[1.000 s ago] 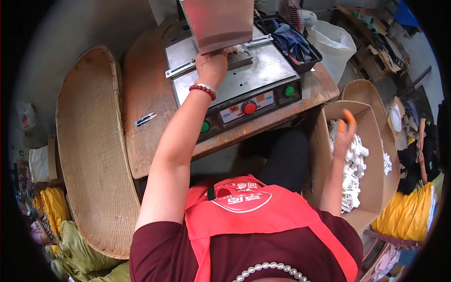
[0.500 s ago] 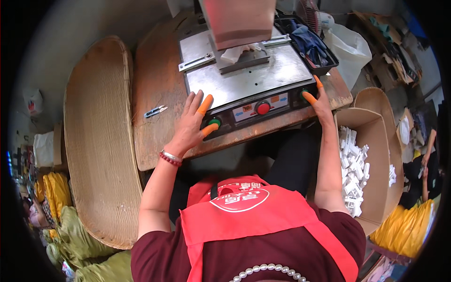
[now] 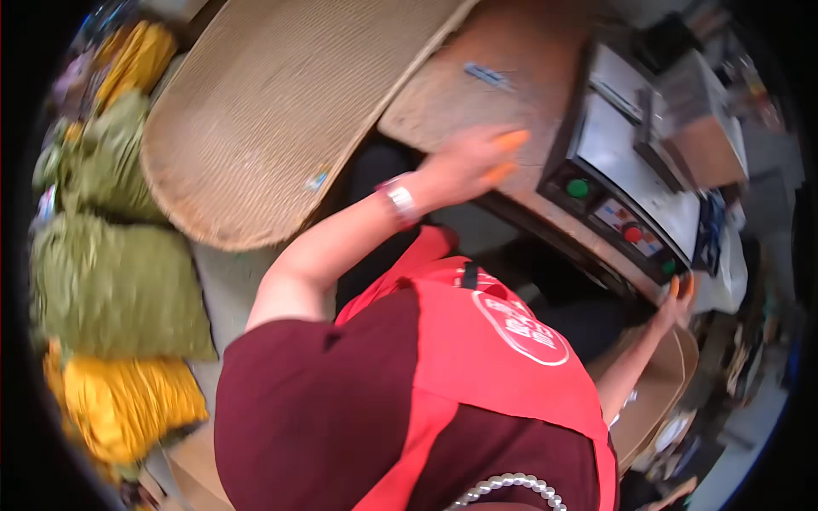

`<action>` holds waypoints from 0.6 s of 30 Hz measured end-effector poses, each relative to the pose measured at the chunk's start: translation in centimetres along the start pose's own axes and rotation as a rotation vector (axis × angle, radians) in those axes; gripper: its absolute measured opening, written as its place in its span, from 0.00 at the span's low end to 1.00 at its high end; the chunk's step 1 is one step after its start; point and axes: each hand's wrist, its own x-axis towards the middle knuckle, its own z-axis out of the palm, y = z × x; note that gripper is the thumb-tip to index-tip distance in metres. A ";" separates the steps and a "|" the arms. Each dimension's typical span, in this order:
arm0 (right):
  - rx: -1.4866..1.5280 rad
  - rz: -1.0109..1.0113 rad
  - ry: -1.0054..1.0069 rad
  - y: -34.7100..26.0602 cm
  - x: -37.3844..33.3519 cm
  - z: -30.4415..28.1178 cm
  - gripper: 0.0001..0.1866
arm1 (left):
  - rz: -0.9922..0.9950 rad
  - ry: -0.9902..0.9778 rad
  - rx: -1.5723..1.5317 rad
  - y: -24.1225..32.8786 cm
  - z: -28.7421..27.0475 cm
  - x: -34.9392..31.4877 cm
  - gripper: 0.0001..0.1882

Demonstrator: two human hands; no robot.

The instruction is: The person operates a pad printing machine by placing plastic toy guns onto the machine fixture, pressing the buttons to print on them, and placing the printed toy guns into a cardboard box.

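Note:
My left hand (image 3: 467, 168), smeared by motion, hovers over the front edge of the wooden table (image 3: 443, 111). Its orange-covered thumb and finger stand apart with nothing visible between them. To its right is a bench machine with a steel plate (image 3: 618, 140), a green button (image 3: 578, 187) at the left of its front panel and a red button (image 3: 631, 233) in the middle. My right hand (image 3: 676, 308) is at the panel's right end, just below another green button (image 3: 669, 267). Its orange-covered fingertips are apart and it holds nothing I can see.
A long woven tray (image 3: 281, 102) lies left of the table. Small blue snips (image 3: 487, 75) rest on the tabletop. Green sacks (image 3: 119, 285) and a yellow sack (image 3: 132, 396) fill the far left. A cardboard box (image 3: 652, 387) stands beside my right forearm.
My view has swung to the left. My left hand has come off the left green button and moved left of the machine. My right hand has slipped a little below its button.

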 end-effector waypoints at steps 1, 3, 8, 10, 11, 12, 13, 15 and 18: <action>-0.034 -0.103 0.035 0.1 0.5 -0.5 0.27 | -0.071 -0.031 0.048 0.3 -2.0 -1.9 0.21; -0.277 -0.211 -0.019 -6.8 0.3 5.6 0.22 | -0.304 -0.056 0.098 0.7 -4.5 -5.9 0.17; -0.351 -0.379 -0.029 -9.3 2.7 10.8 0.21 | -0.254 -0.021 -0.082 0.3 -2.0 -8.2 0.14; -0.229 -0.334 -0.067 -8.0 4.7 13.5 0.20 | -0.278 -0.055 -0.102 1.0 -1.2 -8.3 0.14; -0.195 -0.323 -0.072 -8.0 5.4 14.2 0.19 | -0.259 -0.051 -0.108 1.2 -0.6 -8.3 0.15; -0.189 -0.325 -0.083 -8.2 6.2 14.5 0.19 | -0.257 -0.068 -0.130 1.7 -0.1 -7.7 0.15; -0.181 -0.327 -0.098 -8.2 6.7 14.5 0.19 | -0.245 -0.091 -0.137 1.9 0.5 -7.2 0.15; -0.130 -0.287 -0.117 -9.2 6.8 14.9 0.19 | -0.220 -0.101 -0.139 2.2 1.4 -6.7 0.15; -0.027 -0.278 -0.103 -8.8 6.6 15.3 0.17 | -0.257 -0.165 -0.147 2.7 2.0 -6.1 0.15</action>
